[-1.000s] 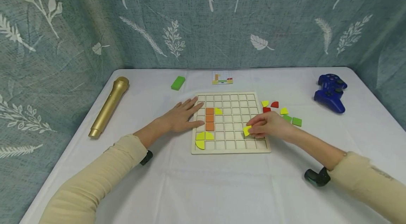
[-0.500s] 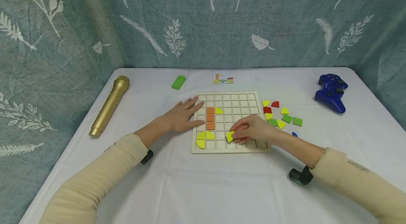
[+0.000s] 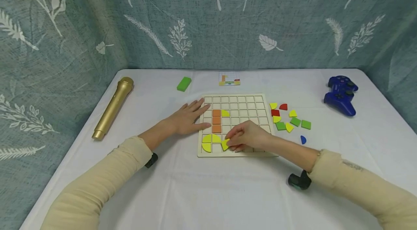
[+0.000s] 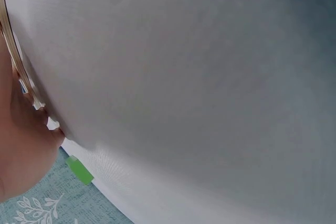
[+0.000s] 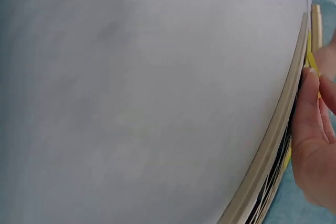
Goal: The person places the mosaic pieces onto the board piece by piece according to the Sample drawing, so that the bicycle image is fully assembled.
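A pale wooden grid board (image 3: 238,154) lies on the white cloth. My right hand (image 3: 249,136) pinches a yellow quarter-circle tile (image 3: 224,145) between thumb and fingers, over the lower cells. In the right wrist view the tile (image 5: 313,62) stands tilted at the fingertips, close over the board's edge. My left hand (image 3: 187,118) lies with straight, spread fingers on the board's left edge. Set in the board are several orange square tiles (image 3: 216,120) in a column, a yellow quarter circle (image 3: 225,113) at their top right, and several yellow quarter circles (image 3: 206,143) at lower left.
Loose red, yellow and green tiles (image 3: 295,121) and a blue half circle (image 3: 303,139) lie right of the board. Behind it are a pattern card (image 3: 229,79) and a green block (image 3: 184,84). A gold microphone (image 3: 114,108) lies left, a blue game controller (image 3: 340,95) right.
My right hand has carried the yellow tile leftward across the board, toward the yellow tiles at lower left. The loose tiles on the right are uncovered. My left hand has stayed put.
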A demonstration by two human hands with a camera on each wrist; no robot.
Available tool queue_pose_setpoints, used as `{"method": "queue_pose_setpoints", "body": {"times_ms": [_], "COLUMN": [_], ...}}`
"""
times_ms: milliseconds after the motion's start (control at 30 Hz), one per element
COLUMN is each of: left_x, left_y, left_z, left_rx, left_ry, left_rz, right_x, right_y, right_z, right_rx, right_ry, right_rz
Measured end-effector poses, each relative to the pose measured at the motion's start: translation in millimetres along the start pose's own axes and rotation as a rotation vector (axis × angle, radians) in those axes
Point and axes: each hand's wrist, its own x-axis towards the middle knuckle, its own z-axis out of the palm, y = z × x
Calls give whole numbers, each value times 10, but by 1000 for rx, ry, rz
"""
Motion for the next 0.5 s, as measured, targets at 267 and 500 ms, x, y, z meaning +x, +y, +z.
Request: {"method": "queue_pose_setpoints", "body": {"times_ms": [267,500], "left_x": [5,3], "left_y": [2,-2], "left_z": [4,8], "left_rx": [7,5], "left_ry": [9,11], "left_rz": [-3,1], "right_x": [17,11], "right_y": [-32,-48], "right_z": [105,169], "right_rx": [-28,-132], "right_ry": [1,-2], "right_rz": [-37,-128]}}
